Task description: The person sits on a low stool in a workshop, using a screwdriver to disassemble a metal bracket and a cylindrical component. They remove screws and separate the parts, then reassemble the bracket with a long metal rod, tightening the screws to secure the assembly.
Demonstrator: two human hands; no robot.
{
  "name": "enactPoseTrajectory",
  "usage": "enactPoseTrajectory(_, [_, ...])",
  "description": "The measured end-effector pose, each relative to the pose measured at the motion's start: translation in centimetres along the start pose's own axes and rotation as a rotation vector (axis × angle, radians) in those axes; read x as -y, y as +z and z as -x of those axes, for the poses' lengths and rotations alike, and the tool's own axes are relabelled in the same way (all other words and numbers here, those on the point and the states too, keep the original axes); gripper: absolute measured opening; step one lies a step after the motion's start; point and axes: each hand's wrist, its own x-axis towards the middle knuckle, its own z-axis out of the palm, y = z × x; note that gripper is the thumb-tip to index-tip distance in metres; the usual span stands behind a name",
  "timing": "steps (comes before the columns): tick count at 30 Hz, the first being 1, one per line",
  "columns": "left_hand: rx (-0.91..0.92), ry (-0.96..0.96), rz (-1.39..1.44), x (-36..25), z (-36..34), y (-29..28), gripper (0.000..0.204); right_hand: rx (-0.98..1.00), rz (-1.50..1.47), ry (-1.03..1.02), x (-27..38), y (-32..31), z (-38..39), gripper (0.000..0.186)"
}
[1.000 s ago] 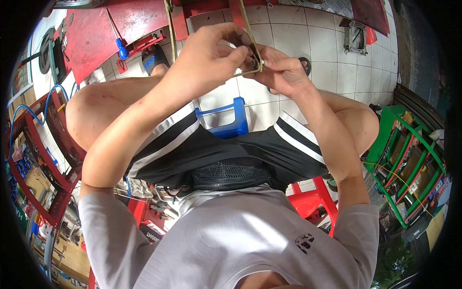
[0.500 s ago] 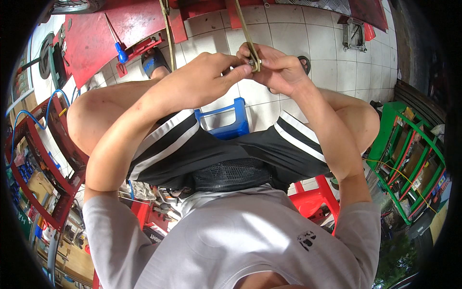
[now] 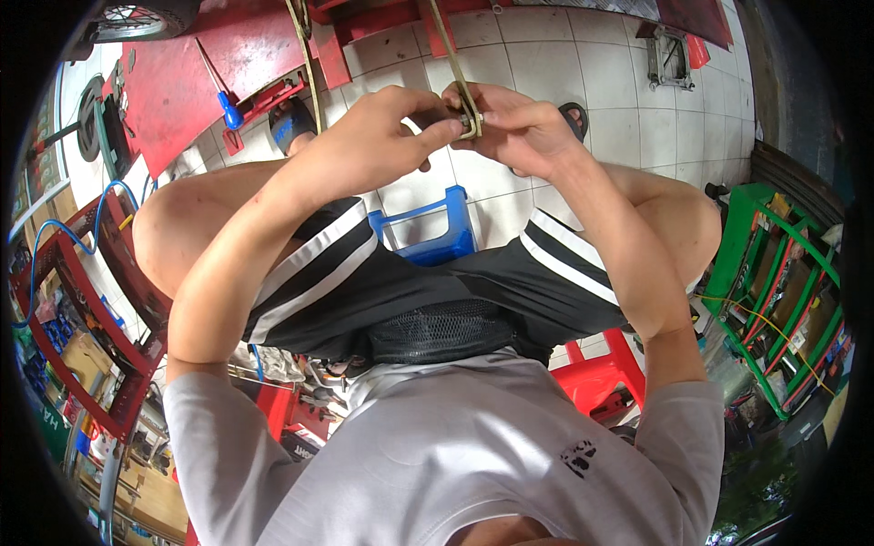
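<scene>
A long brass-coloured metal bar [image 3: 453, 56] reaches down from the red frame, and its lower end has small hardware that looks like a bolt and nut [image 3: 472, 122]. My right hand [image 3: 533, 132] is closed round this end, thumb pressing from the right and fingers behind it. From the left, my left hand [image 3: 373, 141] brings its thumb and forefinger to the same hardware in a pinch, and its other fingers curl below. The fingertips partly hide the small parts. A second, similar bar [image 3: 309, 68] hangs to the left of my left hand.
A blue-handled screwdriver [image 3: 228, 111] lies on the red platform [image 3: 168, 100], below a wheel [image 3: 137, 23]. Between my legs is a blue plastic stool [image 3: 442, 246]. A green rack [image 3: 737, 237] stands right, a dark red rack [image 3: 73, 282] left. A metal bracket [image 3: 669, 59] rests on the tiles.
My left hand has shifted slightly, its fingers drawing back a little from the bar's end. The bar's end and my right hand have moved slightly left in the view.
</scene>
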Motion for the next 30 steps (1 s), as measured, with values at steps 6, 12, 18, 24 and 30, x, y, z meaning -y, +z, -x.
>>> enactPoseTrajectory(6, [-0.056, 0.043, -0.02, -0.1, -0.2, 0.2, 0.043, -0.099, 0.009, 0.008, 0.0, 1.2, -0.1, 0.048])
enactPoseTrajectory(12, [-0.05, -0.105, -0.003, -2.0, -0.4, 0.3, 0.037, -0.052, -0.019, 0.001, -0.1, 0.6, 0.0, 0.047])
enactPoseTrajectory(18, [-0.138, -0.091, 0.115, -3.2, -0.1, 0.5, 0.034, -0.003, -0.033, -0.02, -0.4, 0.4, 0.0, 0.046])
enactPoseTrajectory(24, [-0.121, -0.099, 0.047, -3.4, -0.1, 0.6, 0.033, -0.006, -0.022, -0.022, -0.6, 0.0, -0.1, 0.046])
enactPoseTrajectory(30, [-0.121, -0.067, 0.069, -3.0, 0.1, 0.7, 0.034, -0.007, -0.024, -0.017, -0.4, 0.3, -0.1, 0.046])
